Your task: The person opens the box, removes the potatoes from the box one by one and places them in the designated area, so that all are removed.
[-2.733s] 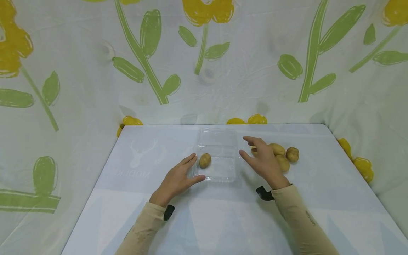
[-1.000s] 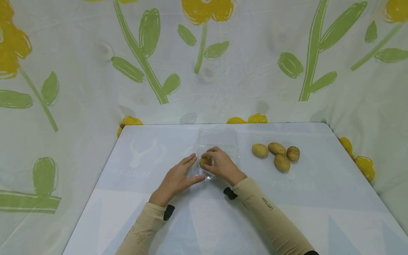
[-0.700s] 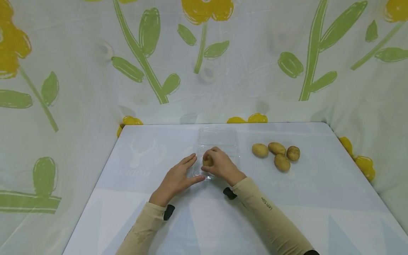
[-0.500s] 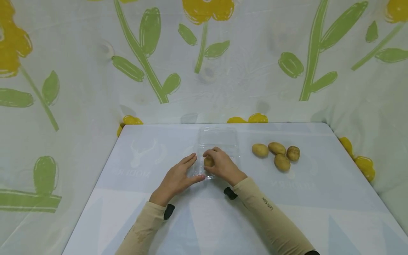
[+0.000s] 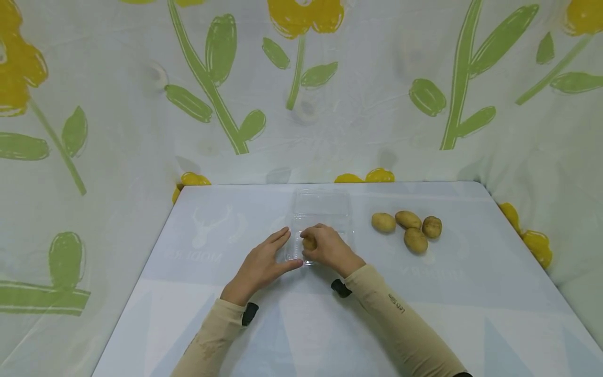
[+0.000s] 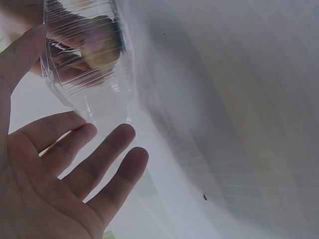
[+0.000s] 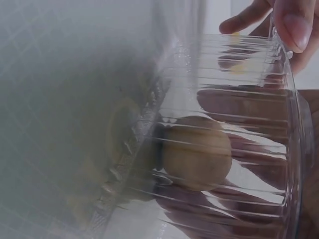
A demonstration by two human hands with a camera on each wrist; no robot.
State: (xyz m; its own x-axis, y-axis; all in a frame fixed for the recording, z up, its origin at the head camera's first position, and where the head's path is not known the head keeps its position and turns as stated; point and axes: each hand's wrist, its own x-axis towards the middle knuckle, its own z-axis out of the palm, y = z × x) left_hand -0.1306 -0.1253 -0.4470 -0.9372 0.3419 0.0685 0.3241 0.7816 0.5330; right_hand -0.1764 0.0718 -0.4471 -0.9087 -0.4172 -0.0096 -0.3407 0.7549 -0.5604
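Head view: a person works at a table (image 5: 471, 314) hung about with flowered cloth (image 5: 94, 104).
Right hand (image 5: 330, 248): fingers curled round one potato (image 5: 309, 242), gripping it from above inside the tray (image 5: 325, 209); the grip looks set for placing it low against the floor, at the near left corner.
Potato: between the right fingertips, touching or just above the tray floor; I cannot tell which. The right wrist view shows it through the ribbed wall (image 7: 239, 149), with fingers (image 7: 234, 107) behind and beneath it.
Left hand (image 5: 259, 267): fingers straight and spread, holding nothing; thumb and forefinger lie against the tray's near left corner, likely to steady the light plastic.
Left wrist view: the tray corner (image 6: 84, 79) sits just beyond the fingertips (image 6: 124, 134).
Other potatoes (image 5: 407, 228): four in a loose cluster, well apart to the right of the right hand's fingers.
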